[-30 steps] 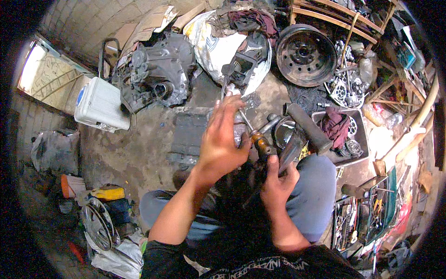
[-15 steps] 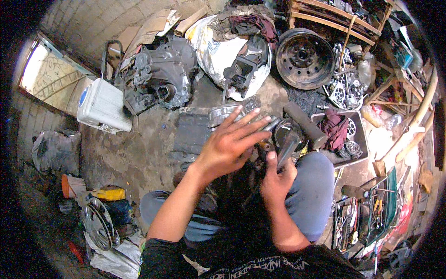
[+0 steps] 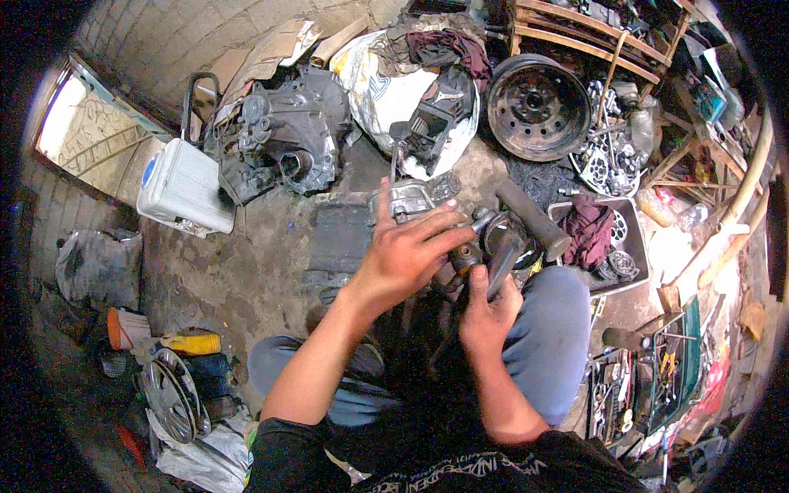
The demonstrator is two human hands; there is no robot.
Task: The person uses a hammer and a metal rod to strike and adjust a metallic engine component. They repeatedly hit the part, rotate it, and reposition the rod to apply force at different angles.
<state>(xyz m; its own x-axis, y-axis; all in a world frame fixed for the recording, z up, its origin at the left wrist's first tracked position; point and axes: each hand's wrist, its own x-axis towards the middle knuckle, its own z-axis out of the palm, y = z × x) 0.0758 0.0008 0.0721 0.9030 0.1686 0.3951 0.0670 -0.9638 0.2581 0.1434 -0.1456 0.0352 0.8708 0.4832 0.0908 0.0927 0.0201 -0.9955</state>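
A dark, greasy metal car part with a round, holed end (image 3: pixel 467 256) is between my two hands, over my lap. My right hand (image 3: pixel 491 316) is closed around its dark metal bar (image 3: pixel 507 261), thumb up along the side by the round end. My left hand (image 3: pixel 411 253) reaches across from the left. Its index finger points up and away, while the other visible fingers stretch over the part's upper side; its thumb is hidden. Just beyond, a thick dark metal pipe (image 3: pixel 532 218) lies slantwise beside a dark round ring-shaped part (image 3: pixel 501 237).
Ahead are a gearbox casing (image 3: pixel 283 123), a white jerrycan (image 3: pixel 187 189), a white sack (image 3: pixel 394 90) and a steel wheel rim (image 3: pixel 538 107). On the right stand a bin (image 3: pixel 637 271) with maroon cloth and a green toolbox (image 3: pixel 694 353). A wheel cover (image 3: pixel 168 398) leans at lower left.
My left hand's index finger has lifted away from the others, and the hand has shifted slightly left. The part's round end shows more plainly. My right hand keeps its hold, almost unmoved.
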